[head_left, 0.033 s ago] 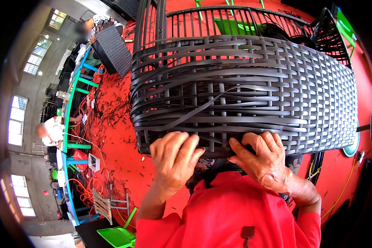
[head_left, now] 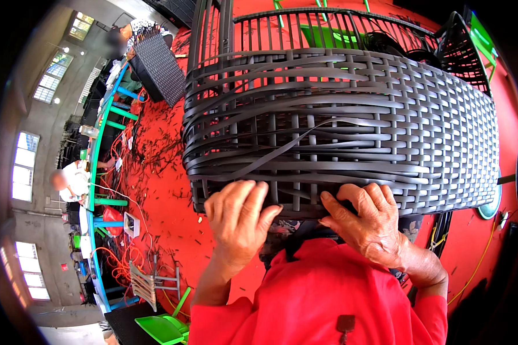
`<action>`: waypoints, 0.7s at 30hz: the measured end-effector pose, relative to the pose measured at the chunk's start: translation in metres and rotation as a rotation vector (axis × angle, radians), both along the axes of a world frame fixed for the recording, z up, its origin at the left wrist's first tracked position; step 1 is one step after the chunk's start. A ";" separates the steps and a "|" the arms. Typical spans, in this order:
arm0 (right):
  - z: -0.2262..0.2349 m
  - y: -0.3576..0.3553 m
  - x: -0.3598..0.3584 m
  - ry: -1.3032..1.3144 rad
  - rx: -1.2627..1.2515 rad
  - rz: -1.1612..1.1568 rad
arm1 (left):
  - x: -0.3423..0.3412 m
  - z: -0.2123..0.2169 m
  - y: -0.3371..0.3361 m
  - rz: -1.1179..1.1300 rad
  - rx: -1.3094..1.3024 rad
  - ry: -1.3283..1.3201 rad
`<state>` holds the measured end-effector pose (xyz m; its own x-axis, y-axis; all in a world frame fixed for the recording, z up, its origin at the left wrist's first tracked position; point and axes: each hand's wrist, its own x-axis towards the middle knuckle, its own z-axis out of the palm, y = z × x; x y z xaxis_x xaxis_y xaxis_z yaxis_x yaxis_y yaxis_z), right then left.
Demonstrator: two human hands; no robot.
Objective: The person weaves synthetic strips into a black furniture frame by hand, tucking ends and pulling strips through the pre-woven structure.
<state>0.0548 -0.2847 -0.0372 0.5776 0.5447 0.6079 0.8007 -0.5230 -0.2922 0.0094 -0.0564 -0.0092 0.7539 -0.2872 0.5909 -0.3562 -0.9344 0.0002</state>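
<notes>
A large dark woven furniture piece point(head_left: 431, 132) lies across the view before me, tightly woven at the right. Toward its left, long flat plastic strips point(head_left: 242, 118) run loose over bare upright bars. One strip crosses the others slantwise. My left hand point(head_left: 237, 215) is at the near lower edge, fingers bent over it and thumb a little apart. To its right, at the same edge, my right hand point(head_left: 365, 221) has its fingers curled in and its thumb against the weave. Whatever the fingertips of either hand grip is hidden.
Dark strip scraps litter the red floor point(head_left: 172, 230). A person point(head_left: 141, 31) handles another dark woven piece point(head_left: 158, 69) at far left; another person point(head_left: 75, 181) is by a long blue-green bench point(head_left: 95, 184). A green dustpan point(head_left: 158, 330) lies lower left, a small stool point(head_left: 144, 284) behind it.
My left hand has shifted slightly left and up, its thumb tip drawn left. My right hand has barely moved. The woven piece sits a hair further right.
</notes>
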 end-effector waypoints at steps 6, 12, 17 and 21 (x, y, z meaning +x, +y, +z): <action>0.001 0.003 0.000 -0.026 -0.016 -0.004 | -0.002 0.004 0.004 0.119 0.059 0.021; 0.002 0.005 -0.002 -0.031 -0.012 -0.028 | 0.005 0.010 0.012 0.032 0.058 -0.042; -0.002 0.004 -0.002 -0.034 -0.004 -0.033 | -0.010 -0.006 0.017 -0.043 -0.103 -0.011; 0.000 0.006 -0.001 -0.037 -0.003 -0.015 | -0.017 -0.008 0.016 0.116 0.006 -0.036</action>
<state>0.0540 -0.2791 -0.0376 0.5629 0.5382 0.6272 0.8031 -0.5356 -0.2611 -0.0077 -0.0404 -0.0169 0.7609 -0.2027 0.6165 -0.2449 -0.9694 -0.0164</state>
